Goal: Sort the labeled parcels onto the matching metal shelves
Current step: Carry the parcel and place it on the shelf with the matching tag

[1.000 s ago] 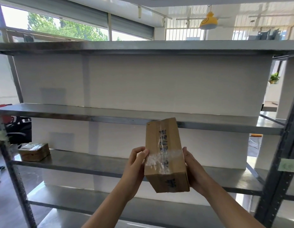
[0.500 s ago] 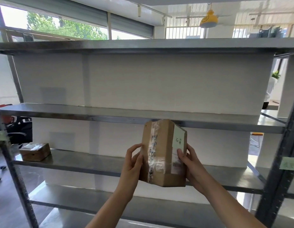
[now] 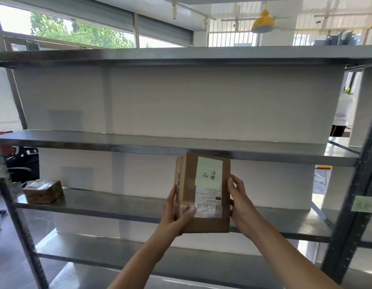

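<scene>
left hand [image 3: 174, 217] grips parcel [image 3: 204, 195] left edge | right hand [image 3: 241, 207] clasps right edge | label [image 3: 209, 171] faces camera

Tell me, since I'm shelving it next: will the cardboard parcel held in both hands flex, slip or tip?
Likely stiff: the parcel shows straight edges between left hand and right hand. Its glossy tape may feel slick. Stood on end, taller than wide, it might tip.
</scene>
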Available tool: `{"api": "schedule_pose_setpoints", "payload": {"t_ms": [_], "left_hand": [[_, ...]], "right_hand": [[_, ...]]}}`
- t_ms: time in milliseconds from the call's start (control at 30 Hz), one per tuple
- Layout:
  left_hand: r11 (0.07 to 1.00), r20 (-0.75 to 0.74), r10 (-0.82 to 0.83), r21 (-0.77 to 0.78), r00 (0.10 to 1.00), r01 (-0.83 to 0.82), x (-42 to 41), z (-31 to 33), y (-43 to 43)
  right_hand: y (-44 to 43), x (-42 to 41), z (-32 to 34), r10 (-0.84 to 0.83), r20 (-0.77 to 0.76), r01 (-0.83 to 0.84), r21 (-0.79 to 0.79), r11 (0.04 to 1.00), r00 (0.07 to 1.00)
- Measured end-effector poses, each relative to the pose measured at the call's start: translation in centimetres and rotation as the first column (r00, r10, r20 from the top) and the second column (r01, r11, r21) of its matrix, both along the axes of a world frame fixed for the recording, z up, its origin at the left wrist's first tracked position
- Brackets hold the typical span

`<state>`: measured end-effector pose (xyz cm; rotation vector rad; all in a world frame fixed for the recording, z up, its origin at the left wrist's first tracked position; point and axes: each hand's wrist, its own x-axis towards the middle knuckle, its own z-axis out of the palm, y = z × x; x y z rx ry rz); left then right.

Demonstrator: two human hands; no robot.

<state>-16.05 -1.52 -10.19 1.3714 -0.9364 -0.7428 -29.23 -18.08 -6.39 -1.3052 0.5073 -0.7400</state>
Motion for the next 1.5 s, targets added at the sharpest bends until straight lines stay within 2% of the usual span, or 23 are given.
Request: {"api": "schedule_pose_setpoints", "payload": {"t_ms": [133, 267, 467, 600, 700, 833, 900, 967, 1033, 1067, 1133, 1233, 1333, 1500], "left_hand": [[0.991, 0.165, -0.121, 0.08, 0.979, 0.109, 0.5, -1.0, -0.2], [0.993, 0.294, -0.103, 0.09, 0.95, 0.08, 0.9, -1.8, 0.1], [0.999, 0.279, -0.024, 0.041, 0.96, 0.013, 2.0, -2.0, 1.1], [0.999, 0.264, -0.029, -0.017, 0.964, 0.034, 3.1, -1.1, 1.7], [0.992, 0.163, -0.083, -0.08, 0.983, 0.097, 3.5, 0.1, 1.9], [0.982, 0.187, -0.078, -0.157, 0.979, 0.109, 4.8, 1.7, 2.1], [0.973, 0.129, -0.001, -0.229, 0.992, 0.031, 5.3, 2.3, 1.9], [0.938, -0.053, 0.16, -0.302, 0.986, -0.169, 5.5, 2.8, 1.4], [0.871, -0.24, 0.304, -0.322, 0.922, -0.371, 5.7, 3.3, 0.8], [0.847, -0.274, 0.346, -0.32, 0.897, -0.425, 5.9, 3.6, 0.5], [0.821, -0.231, 0.406, -0.334, 0.884, -0.463, 6.3, 4.3, 0.3], [0.827, -0.098, 0.404, -0.386, 0.909, -0.409, 6.3, 6.1, 0.3], [0.88, 0.018, 0.337, -0.361, 0.941, -0.308, 6.2, 8.1, 0.8], [0.966, 0.109, 0.083, -0.254, 0.991, -0.052, 6.9, 10.1, 2.7]], "right_hand": [[-0.3, 0.2, 0.1, 0.018, -0.004, -0.018, 0.008, 1.0, 1.0], [-1.0, 0.1, -0.4, 0.0, -0.088, -0.005, -0.049, 0.999, 0.996], [-1.5, -0.2, 0.5, -0.006, -0.125, -0.017, -0.182, 0.983, 0.992], [-1.7, -0.8, 1.0, -0.005, -0.136, -0.02, -0.178, 0.984, 0.991], [-1.7, -1.0, 1.4, 0.024, -0.113, -0.042, -0.158, 0.986, 0.993], [-1.8, -1.2, 2.5, 0.1, -0.042, -0.105, -0.14, 0.985, 0.994], [-2.0, -1.1, 3.0, 0.078, 0.017, -0.076, -0.112, 0.991, 0.997], [-2.0, -0.9, 3.4, 0.035, 0.086, -0.029, -0.074, 0.997, 0.996], [-1.8, -0.6, 3.7, -0.016, 0.119, 0.023, -0.055, 0.998, 0.993], [-1.7, -0.4, 3.7, -0.04, 0.122, 0.048, -0.061, 0.997, 0.992], [-1.5, -0.3, 3.8, -0.071, 0.131, 0.082, -0.083, 0.993, 0.989], [-1.7, -0.5, 4.4, -0.07, 0.159, 0.087, -0.102, 0.991, 0.985], [-1.8, -0.7, 5.6, -0.013, 0.198, 0.026, -0.061, 0.998, 0.98], [-2.3, -1.5, 6.5, 0.078, 0.207, -0.072, -0.037, 0.997, 0.975]]}}
